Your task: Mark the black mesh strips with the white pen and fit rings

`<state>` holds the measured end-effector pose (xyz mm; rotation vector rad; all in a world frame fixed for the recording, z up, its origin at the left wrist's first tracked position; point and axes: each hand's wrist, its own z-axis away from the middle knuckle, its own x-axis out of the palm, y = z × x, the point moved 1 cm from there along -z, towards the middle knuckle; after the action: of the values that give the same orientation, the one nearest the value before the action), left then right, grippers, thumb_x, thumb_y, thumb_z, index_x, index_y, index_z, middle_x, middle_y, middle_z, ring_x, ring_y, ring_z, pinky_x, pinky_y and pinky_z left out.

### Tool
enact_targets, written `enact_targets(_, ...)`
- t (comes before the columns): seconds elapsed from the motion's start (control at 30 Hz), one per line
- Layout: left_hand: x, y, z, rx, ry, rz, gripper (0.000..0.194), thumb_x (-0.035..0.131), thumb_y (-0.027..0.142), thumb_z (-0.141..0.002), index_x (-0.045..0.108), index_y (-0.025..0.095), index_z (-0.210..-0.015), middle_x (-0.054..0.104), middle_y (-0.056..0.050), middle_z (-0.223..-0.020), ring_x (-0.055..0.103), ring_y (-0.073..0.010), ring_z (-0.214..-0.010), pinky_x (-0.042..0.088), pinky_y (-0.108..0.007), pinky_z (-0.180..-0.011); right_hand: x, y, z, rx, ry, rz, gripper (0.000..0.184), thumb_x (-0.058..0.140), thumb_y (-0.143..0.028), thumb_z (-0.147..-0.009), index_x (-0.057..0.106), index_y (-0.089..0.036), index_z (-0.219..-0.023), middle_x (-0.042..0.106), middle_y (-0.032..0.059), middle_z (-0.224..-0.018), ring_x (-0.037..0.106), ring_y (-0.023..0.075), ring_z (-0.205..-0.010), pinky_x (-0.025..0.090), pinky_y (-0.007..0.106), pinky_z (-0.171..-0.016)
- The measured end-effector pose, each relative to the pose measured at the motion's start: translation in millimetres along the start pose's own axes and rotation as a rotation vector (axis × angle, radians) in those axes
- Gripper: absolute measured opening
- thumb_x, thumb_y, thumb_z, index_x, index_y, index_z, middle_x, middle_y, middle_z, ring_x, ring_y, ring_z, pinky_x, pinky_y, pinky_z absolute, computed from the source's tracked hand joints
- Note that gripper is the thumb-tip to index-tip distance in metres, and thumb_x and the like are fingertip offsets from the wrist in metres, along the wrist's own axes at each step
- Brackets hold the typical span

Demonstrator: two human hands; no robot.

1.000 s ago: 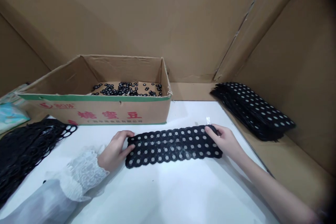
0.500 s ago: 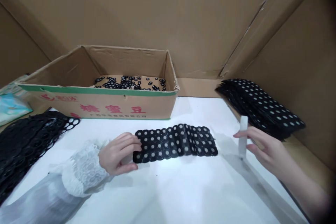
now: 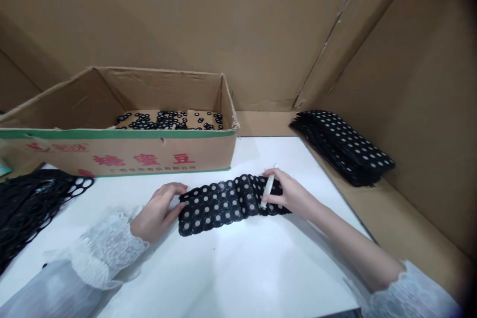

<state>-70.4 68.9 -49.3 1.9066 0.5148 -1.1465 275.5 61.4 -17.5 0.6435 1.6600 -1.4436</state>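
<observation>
A black sheet of joined round pieces with pale dots (image 3: 210, 206) lies on the white table, its middle creased upward. At its left end, my left hand (image 3: 158, 211) pinches the edge between thumb and fingers. My right hand (image 3: 292, 194) grips a small white stick (image 3: 267, 190) over the right part of the sheet. The stick is tilted, its lower end at the dotted surface; whether it presses there I cannot tell. My right hand covers part of the sheet's right end.
Behind the sheet stands an open cardboard box (image 3: 164, 151) with many small black rings (image 3: 167, 120) inside. A stack of dotted black sheets (image 3: 343, 144) rests at the right against the cardboard wall. Black sheets full of holes (image 3: 33, 203) are heaped at the left.
My right hand has moved left with the white stick, from beside the sheet to above it. My left hand's fingers have shifted to the sheet's upper left edge. The view has turned slightly right.
</observation>
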Motion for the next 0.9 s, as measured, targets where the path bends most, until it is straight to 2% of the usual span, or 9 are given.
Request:
enact_targets(0.1,-3.2,3,0,-0.074,-0.045,0.150,0.015,0.034,0.029,-0.086,0.042,0.019,-0.094,0.054,-0.008,-0.098,0.050,-0.0198,-0.095,0.042,-0.035,-0.083,4,5,4,-0.041,0.019,0.081,0.078,0.073,-0.051,-0.048,0.039,-0.020,-0.112,0.048,0.0109,-0.110,0.045,0.0275,-0.105,0.038,0.040,-0.087)
enact_targets(0.2,-5.6,5,3,-0.158,-0.086,0.275,0.017,0.037,0.034,-0.086,0.041,0.020,-0.096,0.053,-0.005,-0.095,0.051,-0.0180,-0.089,0.042,-0.030,-0.078,6,9,8,-0.025,0.021,0.085,0.082,0.077,-0.050,-0.039,0.037,-0.019,-0.104,0.049,0.0093,-0.101,0.048,0.0263,-0.095,0.040,0.039,-0.082)
enact_targets(0.4,1.3,14,6,-0.272,-0.163,0.623,0.020,0.038,0.039,-0.086,0.038,0.021,-0.096,0.050,-0.002,-0.083,0.050,-0.0151,-0.080,0.043,-0.025,-0.069,-24,9,19,0.105,-0.004,0.016,0.060,0.071,-0.046,-0.055,0.033,-0.023,-0.095,0.049,-0.0041,-0.069,0.048,0.0148,-0.062,0.040,0.027,-0.060)
enact_targets(0.5,7.9,18,4,-0.318,-0.172,0.677,0.023,0.039,0.041,-0.085,0.037,0.022,-0.096,0.051,-0.003,-0.085,0.051,-0.0161,-0.083,0.042,-0.025,-0.070,-48,-1,28,0.130,0.136,0.121,0.058,0.071,-0.046,-0.054,0.037,-0.021,-0.094,0.051,-0.0009,-0.071,0.048,0.0145,-0.059,0.037,0.026,-0.056)
enact_targets(0.6,10.4,22,2,-0.336,-0.156,0.597,0.026,0.039,0.044,-0.084,0.036,0.022,-0.098,0.053,-0.003,-0.091,0.051,-0.0177,-0.089,0.040,-0.027,-0.074,-53,-23,32,-0.008,0.280,0.031,0.029,0.060,-0.039,-0.071,0.039,-0.020,-0.077,0.052,0.0000,-0.069,0.047,0.0118,-0.058,0.035,0.024,-0.056)
enact_targets(0.67,9.5,25,2,-0.363,-0.159,0.535,0.027,0.035,0.047,-0.084,0.035,0.023,-0.098,0.055,-0.001,-0.082,0.051,-0.0164,-0.078,0.039,-0.027,-0.070,-43,-43,29,-0.152,0.260,-0.115,0.026,0.055,-0.038,-0.076,0.037,-0.020,-0.069,0.049,-0.0011,-0.064,0.044,0.0100,-0.056,0.035,0.023,-0.055)
enact_targets(0.77,6.9,31,0,-0.431,-0.176,0.511,0.031,0.031,0.050,-0.084,0.034,0.023,-0.099,0.055,0.002,-0.069,0.049,-0.0147,-0.064,0.038,-0.027,-0.064,-15,-74,15,-0.260,0.058,-0.411,0.020,0.042,-0.037,-0.083,0.040,-0.020,-0.095,0.047,-0.0025,-0.064,0.043,0.0098,-0.054,0.035,0.023,-0.054)
enact_targets(0.83,5.4,34,-3,-0.477,-0.193,0.572,0.035,0.032,0.051,-0.083,0.033,0.024,-0.105,0.058,0.002,-0.073,0.052,-0.0158,-0.070,0.040,-0.027,-0.067,7,-91,0,-0.318,-0.012,-0.612,0.020,0.033,-0.034,-0.087,0.037,-0.020,-0.101,0.046,-0.0023,-0.066,0.044,0.0108,-0.060,0.036,0.025,-0.058)
enact_targets(0.9,4.3,36,-7,-0.480,-0.223,0.645,0.037,0.036,0.049,-0.082,0.036,0.023,-0.108,0.059,0.000,-0.083,0.054,-0.0171,-0.083,0.040,-0.027,-0.075,29,-100,-16,-0.325,-0.060,-0.822,0.011,0.033,-0.029,-0.087,0.035,-0.020,-0.092,0.043,-0.0041,-0.061,0.043,0.0103,-0.059,0.036,0.025,-0.060)
